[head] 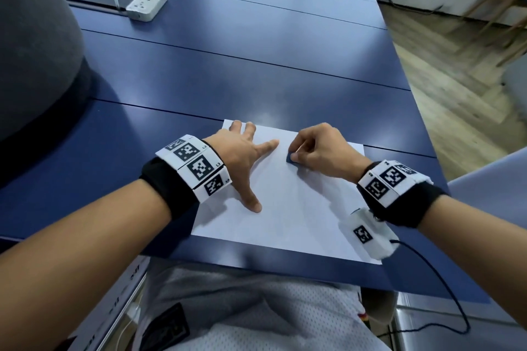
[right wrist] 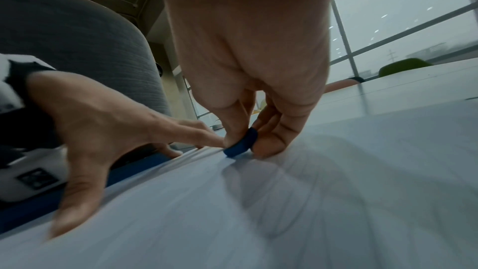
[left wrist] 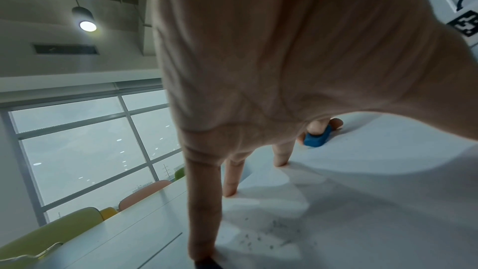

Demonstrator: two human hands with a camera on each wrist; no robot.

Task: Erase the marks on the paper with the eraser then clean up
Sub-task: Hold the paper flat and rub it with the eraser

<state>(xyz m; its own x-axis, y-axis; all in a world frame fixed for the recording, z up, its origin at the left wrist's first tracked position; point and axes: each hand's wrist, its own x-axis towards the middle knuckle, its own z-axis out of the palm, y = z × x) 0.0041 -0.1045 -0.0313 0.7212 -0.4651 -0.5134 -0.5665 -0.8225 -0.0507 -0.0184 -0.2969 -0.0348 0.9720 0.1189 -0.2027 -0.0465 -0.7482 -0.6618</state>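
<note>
A white sheet of paper [head: 288,208] lies on the blue table near the front edge. My left hand [head: 242,151] rests spread on the sheet's left part, fingers straight and pressing down. My right hand [head: 308,148] pinches a small blue eraser [head: 291,158] between thumb and fingers, its lower edge on the paper near the upper middle. The eraser [left wrist: 316,138] shows beyond my left fingers in the left wrist view, and grey eraser crumbs [left wrist: 274,234] lie on the paper under that hand. In the right wrist view the eraser [right wrist: 241,144] touches the sheet. No marks are visible on the paper.
A white power strip [head: 147,2] with a plugged-in cable sits at the far left of the table [head: 256,65]. A grey chair back [head: 34,45] stands at the left. A black cable [head: 445,288] hangs from my right wrist past the table's front edge.
</note>
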